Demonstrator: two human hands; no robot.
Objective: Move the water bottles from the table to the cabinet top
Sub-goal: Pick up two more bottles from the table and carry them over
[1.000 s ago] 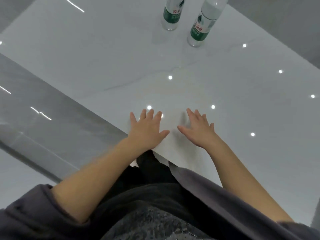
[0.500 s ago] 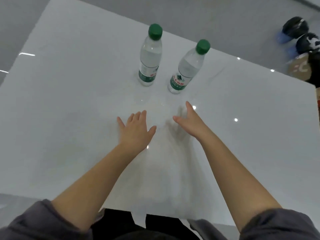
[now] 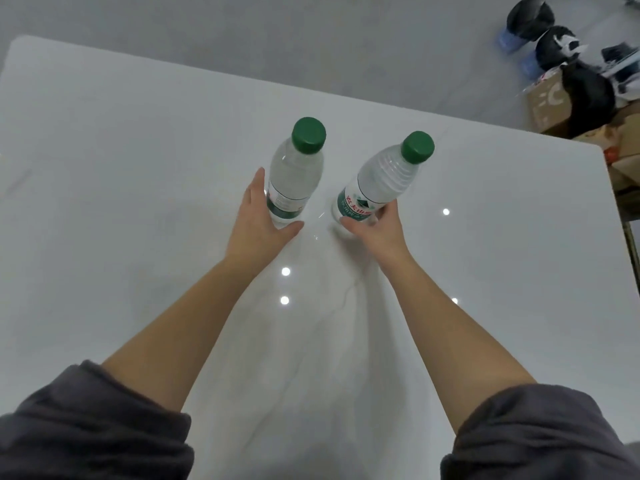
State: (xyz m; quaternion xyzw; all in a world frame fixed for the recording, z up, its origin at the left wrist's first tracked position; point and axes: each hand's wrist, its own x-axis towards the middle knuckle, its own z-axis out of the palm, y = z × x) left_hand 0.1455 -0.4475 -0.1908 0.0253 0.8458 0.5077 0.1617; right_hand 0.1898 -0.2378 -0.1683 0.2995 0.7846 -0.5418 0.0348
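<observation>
Now the left hand (image 3: pixel 258 223) lies flat against a clear green-capped bottle (image 3: pixel 294 178), right hand (image 3: pixel 381 232) gripping the second bottle (image 3: pixel 379 183).

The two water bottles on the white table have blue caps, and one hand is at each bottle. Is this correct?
No. The head view shows green caps, not blue, on the left bottle and the right bottle. The rest is right.

A matching second bottle (image 3: pixel 379 183) stands just right of the clear plastic, green-capped left water bottle (image 3: pixel 294 178), with a narrow gap between. Left of and beyond it the glossy white surface (image 3: pixel 138 161) lies open.
</observation>
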